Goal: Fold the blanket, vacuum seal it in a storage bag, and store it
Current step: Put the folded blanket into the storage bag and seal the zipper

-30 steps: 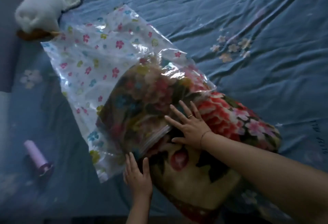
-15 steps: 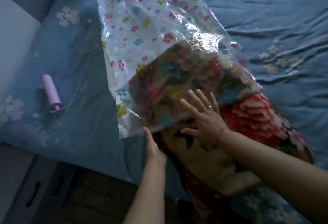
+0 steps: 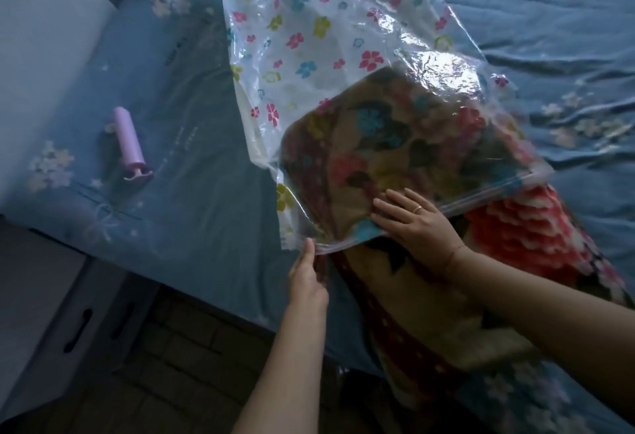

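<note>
Half the blanket (image 3: 522, 227) sits inside the bag (image 3: 309, 38) on the bed (image 3: 206, 200); right hand (image 3: 421, 231) presses flat, fingers spread, left hand (image 3: 307, 282) at the mouth, grip unclear: keep mouth taut, push evenly.

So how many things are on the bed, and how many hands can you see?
Blanket: 1
Bag: 1
Pump: 1
Hands: 2, left hand, right hand
Total: 5

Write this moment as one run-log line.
step: bagging | folded floral plush blanket: partly inside clear flower-printed plastic storage bag | left hand: at bag mouth corner | right hand: flat on blanket
</note>
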A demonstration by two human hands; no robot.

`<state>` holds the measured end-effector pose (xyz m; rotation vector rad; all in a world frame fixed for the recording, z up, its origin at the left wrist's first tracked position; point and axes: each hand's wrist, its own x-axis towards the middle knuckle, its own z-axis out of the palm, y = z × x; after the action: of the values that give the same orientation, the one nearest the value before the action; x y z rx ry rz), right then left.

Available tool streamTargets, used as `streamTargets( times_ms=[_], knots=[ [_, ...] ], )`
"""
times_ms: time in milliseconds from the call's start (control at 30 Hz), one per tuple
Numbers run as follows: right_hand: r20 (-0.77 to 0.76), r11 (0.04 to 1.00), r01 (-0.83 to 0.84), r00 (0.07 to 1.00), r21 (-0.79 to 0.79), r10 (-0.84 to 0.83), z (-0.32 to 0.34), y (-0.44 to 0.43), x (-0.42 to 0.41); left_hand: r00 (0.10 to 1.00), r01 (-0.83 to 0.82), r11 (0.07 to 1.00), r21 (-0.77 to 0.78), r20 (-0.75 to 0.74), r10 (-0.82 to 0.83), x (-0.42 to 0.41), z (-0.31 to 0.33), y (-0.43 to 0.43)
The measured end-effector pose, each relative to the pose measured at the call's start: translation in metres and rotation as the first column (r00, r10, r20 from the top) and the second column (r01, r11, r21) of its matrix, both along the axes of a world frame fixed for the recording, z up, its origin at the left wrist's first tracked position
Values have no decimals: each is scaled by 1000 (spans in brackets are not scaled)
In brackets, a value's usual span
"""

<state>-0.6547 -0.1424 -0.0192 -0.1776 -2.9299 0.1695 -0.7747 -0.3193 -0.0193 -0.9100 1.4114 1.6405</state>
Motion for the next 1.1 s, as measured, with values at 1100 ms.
streamTargets(
  times_ms=[1100],
  knots=[
    [508,456,674,738,-581,-444,58,-31,25,879,368,926,-82,-295,-375,31,45,41]
  ],
)
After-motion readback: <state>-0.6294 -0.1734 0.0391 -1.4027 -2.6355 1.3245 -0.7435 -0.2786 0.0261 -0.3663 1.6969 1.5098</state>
